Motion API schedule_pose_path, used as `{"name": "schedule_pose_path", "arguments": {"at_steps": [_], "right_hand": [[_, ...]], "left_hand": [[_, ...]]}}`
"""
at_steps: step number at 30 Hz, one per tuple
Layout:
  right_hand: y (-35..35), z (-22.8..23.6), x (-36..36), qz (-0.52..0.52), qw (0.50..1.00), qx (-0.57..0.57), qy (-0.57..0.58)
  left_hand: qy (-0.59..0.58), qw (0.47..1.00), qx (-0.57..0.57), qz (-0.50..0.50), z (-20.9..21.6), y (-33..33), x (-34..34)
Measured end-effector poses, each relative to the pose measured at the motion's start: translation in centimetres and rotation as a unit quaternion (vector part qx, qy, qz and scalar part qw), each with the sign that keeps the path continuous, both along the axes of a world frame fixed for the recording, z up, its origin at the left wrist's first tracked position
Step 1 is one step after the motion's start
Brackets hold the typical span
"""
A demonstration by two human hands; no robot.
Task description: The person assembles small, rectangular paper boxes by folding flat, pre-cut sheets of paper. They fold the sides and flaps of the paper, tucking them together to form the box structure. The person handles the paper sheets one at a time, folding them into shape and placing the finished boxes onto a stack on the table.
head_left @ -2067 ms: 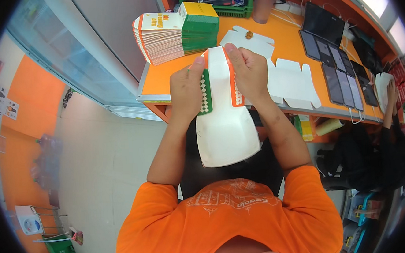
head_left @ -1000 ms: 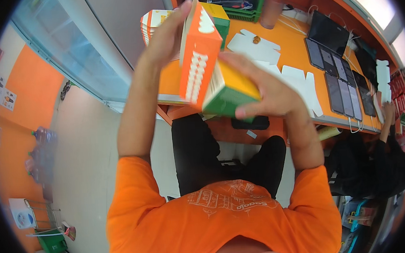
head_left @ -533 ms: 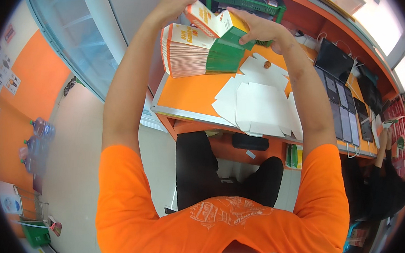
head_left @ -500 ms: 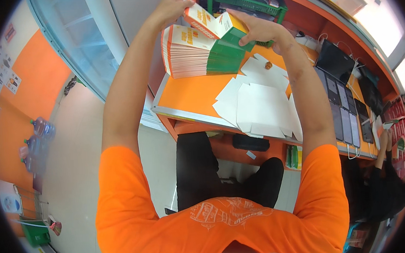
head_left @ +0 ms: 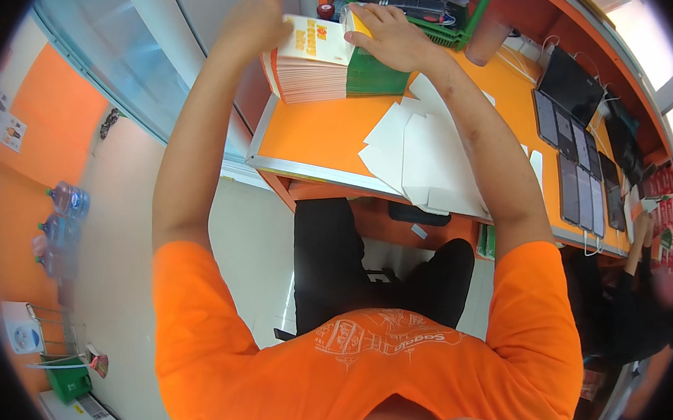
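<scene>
A thick stack of flat printed cartons (head_left: pixel 313 79), white, orange and green, sits at the left end of the orange desk. My right hand (head_left: pixel 393 36) rests on the stack's far right corner, fingers spread and stretched over a yellow part. At the far left corner is my left hand (head_left: pixel 255 27), blurred by motion; its fingers look bent, and whether it grips a carton cannot be made out. Unfolded white carton blanks (head_left: pixel 430 149) overlap on the desk nearer to me, partly beneath my right forearm.
Beyond the stack stands a green crate (head_left: pixel 449 30) of pens and tools. Several phones (head_left: pixel 580 185) with white cables and a laptop (head_left: pixel 569 80) occupy the right side. A co-worker's arm (head_left: pixel 639 243) shows at far right. A glass-doored cabinet (head_left: pixel 119 61) borders the desk's left.
The cartons I held lifted and tilted above the stack now lie down on it. My left hand has shifted left, and my right hand has flattened over the far corner.
</scene>
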State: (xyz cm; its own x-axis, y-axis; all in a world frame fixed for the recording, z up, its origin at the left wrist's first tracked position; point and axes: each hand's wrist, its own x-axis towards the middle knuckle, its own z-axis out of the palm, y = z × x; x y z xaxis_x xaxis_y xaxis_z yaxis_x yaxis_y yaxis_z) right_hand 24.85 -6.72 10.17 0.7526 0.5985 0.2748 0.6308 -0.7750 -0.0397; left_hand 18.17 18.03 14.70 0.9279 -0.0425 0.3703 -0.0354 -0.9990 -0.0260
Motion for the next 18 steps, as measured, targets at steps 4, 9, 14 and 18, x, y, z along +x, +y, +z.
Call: {"name": "schedule_pose_path", "arguments": {"at_steps": [4,9,14,18], "right_hand": [[-0.3,-0.8,1.1,0.022,0.999,0.004,-0.031],[0.7,0.5,5.8,0.045,0.996,0.074,0.036],[2.5,-0.1,5.3,-0.041,0.998,0.039,0.042],[1.4,1.4,2.3,-0.012,0.996,0.064,0.058]], "left_hand": [[-0.011,0.989,0.025,-0.143,-0.4,-3.9,2.0],[0.076,0.986,-0.050,-0.140,-7.1,-3.6,6.9],[0.043,0.991,-0.028,-0.126,-8.4,-3.2,6.4],[0.118,0.981,-0.052,-0.145,-7.8,-3.2,6.9]]}}
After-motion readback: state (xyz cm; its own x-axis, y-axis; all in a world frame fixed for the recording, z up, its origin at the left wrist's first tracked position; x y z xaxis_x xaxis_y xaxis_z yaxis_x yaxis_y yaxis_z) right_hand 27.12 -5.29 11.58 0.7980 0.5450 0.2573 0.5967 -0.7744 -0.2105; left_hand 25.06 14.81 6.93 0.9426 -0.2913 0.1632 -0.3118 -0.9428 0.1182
